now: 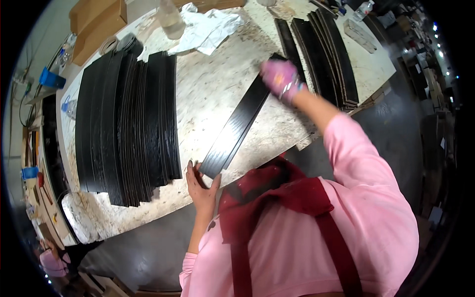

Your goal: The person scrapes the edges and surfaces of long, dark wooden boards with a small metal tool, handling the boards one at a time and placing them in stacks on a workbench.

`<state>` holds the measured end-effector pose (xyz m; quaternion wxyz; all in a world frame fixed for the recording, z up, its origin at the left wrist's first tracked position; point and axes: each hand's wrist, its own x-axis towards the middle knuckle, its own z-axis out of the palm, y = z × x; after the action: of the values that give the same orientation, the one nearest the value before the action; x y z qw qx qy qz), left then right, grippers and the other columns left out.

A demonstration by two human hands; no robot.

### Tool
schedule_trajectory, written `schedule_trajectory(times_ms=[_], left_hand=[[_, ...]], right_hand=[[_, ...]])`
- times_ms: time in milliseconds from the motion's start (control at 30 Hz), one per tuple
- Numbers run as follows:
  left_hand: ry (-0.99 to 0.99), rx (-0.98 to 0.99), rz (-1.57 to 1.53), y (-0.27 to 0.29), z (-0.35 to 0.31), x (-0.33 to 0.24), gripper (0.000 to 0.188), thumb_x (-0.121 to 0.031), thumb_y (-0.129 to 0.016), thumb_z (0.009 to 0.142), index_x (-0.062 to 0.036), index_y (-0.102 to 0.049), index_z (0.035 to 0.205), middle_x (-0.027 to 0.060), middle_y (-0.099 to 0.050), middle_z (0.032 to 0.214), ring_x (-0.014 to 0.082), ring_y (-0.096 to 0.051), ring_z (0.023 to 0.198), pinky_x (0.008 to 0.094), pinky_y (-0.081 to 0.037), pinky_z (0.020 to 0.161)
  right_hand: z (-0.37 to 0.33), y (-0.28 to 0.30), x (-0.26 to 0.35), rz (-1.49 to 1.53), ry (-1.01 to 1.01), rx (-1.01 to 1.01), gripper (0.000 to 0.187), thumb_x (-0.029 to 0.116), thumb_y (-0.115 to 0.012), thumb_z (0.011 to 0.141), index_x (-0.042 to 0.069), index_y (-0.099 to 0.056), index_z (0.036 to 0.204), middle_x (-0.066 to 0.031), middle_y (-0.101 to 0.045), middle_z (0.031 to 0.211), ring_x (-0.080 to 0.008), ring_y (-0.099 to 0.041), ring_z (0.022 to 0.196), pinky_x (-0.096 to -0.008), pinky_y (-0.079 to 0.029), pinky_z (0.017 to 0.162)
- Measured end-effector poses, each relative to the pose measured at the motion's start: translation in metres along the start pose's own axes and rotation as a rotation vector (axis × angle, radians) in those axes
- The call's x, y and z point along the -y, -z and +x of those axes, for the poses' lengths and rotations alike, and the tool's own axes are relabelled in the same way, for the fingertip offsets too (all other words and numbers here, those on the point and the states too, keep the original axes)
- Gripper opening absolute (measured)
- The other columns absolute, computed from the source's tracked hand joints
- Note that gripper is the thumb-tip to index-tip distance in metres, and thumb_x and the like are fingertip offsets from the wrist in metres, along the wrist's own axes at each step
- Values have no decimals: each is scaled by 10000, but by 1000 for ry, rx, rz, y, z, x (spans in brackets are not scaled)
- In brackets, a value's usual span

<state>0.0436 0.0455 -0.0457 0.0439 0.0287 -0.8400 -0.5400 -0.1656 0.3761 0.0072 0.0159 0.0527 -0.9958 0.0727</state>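
A long, glossy black plank [235, 123] lies slantwise on the worktable, with the edge of a second dark strip showing along its right side. My bare left hand [202, 190] grips the near end, thumb on one side and fingers on the other. At the far end, my right hand [280, 78] in a pink-purple glove is closed and pressed down on the plank. A dark end sticks out beyond its knuckles; whether that is plank or something held, I cannot tell. What lies under the glove is hidden.
A big stack of black planks [126, 128] stands on the left, more black planks [326, 54] on the right. Farther back are a white cloth [210, 29], a clear bottle [170, 22], tape rolls [129, 44] and a cardboard box [99, 22]. The stained worktable [208, 74] has a curved near edge.
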Motion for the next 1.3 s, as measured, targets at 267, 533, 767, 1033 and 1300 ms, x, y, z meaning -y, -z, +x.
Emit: schedule_trajectory(times_ms=[267, 533, 767, 1033, 1300], left_hand=[[-282, 225, 338, 11, 25, -30, 568, -100, -713, 764, 16, -488, 1272, 214, -514, 1186, 363, -510, 1080, 408, -413, 937], [925, 549, -1330, 23, 32, -18, 508, -437, -380, 988, -15, -496, 1244, 125, -620, 1098, 203, -613, 818, 292, -481, 681], [1119, 267, -1139, 26, 21, -43, 517, -477, -370, 965, -49, -481, 1232, 169, -598, 948, 245, -549, 751, 336, -447, 683], [1011, 247, -1022, 35, 31, -48, 537, -523, -349, 958, -61, -519, 1171, 148, -599, 764, 233, -550, 623, 308, -435, 573], [983, 180, -1052, 35, 46, -74, 480, -477, -437, 960, -89, -526, 1229, 36, -645, 1106, 190, -639, 923, 325, -542, 793]], right_hand=[[15, 55, -35, 205, -250, -82, 249, 309, -552, 893, 97, -635, 994, -190, -659, 983, -382, -621, 922, -427, -495, 816], [-57, 21, 72, 445, 567, -56, 44, 144, -568, 811, 115, -599, 821, -51, -619, 903, -266, -628, 745, -374, -511, 649], [42, -15, 24, 13, -7, 100, 220, 272, -482, 875, 99, -614, 844, -172, -646, 765, -353, -643, 683, -473, -515, 614], [51, -9, -1, 84, -45, 31, 214, 227, -515, 865, 93, -681, 877, -170, -677, 824, -365, -664, 784, -450, -536, 699], [-38, 17, 116, 455, 434, 237, 220, 265, -493, 867, 93, -602, 785, -153, -638, 702, -357, -642, 677, -463, -512, 624]])
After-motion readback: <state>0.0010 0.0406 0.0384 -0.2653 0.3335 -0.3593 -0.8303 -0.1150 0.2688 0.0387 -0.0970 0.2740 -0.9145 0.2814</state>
